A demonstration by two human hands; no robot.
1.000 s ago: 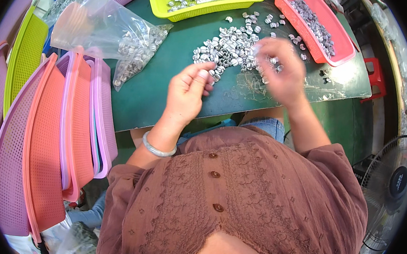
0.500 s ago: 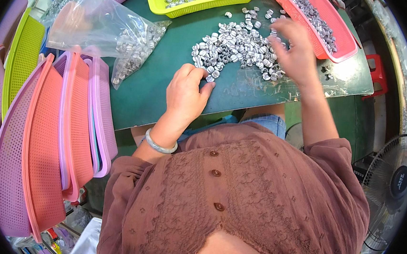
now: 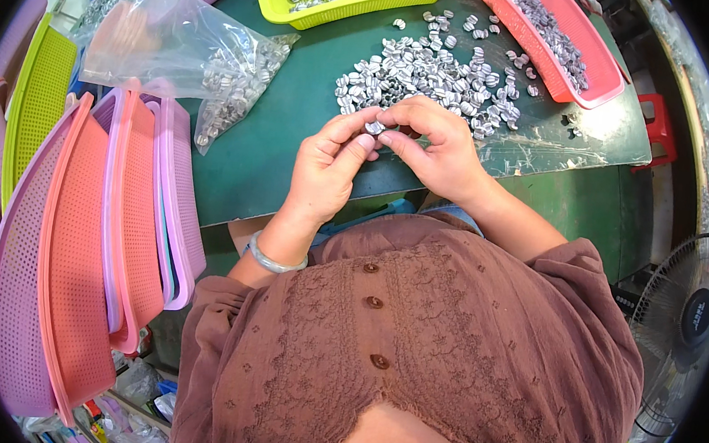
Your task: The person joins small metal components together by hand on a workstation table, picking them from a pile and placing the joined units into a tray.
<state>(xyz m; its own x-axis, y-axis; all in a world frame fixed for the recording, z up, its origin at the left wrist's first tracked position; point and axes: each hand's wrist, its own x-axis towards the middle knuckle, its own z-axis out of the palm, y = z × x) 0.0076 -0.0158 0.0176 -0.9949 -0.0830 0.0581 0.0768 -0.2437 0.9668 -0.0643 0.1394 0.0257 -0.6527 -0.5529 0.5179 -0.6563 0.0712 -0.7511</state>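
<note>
Near the table's front edge my two hands meet at the fingertips. Between them is a small curved silver metal piece [image 3: 374, 127]. My left hand [image 3: 327, 163] pinches it with thumb and index finger. From the other side my right hand [image 3: 441, 152] is closed, its thumb and index fingertips on the same piece. Just beyond the fingers lies a loose pile of similar ribbed silver pieces [image 3: 420, 73]; its near edge is partly hidden by my right hand.
A pink basket [image 3: 504, 17] of such pieces stands back right; a lime-green tray [image 3: 303, 22] holds several more. On the left of the green table [image 3: 252, 147] lies a clear plastic bag [image 3: 160, 48] of pieces. Nested perforated baskets [image 3: 79, 283] line the left; a fan [image 3: 671, 321] stands right.
My right hand has come from the pile's right side to my left hand and closed at the metal piece. The left hand has lifted a piece; pieces at the pile's right lie spread differently.
</note>
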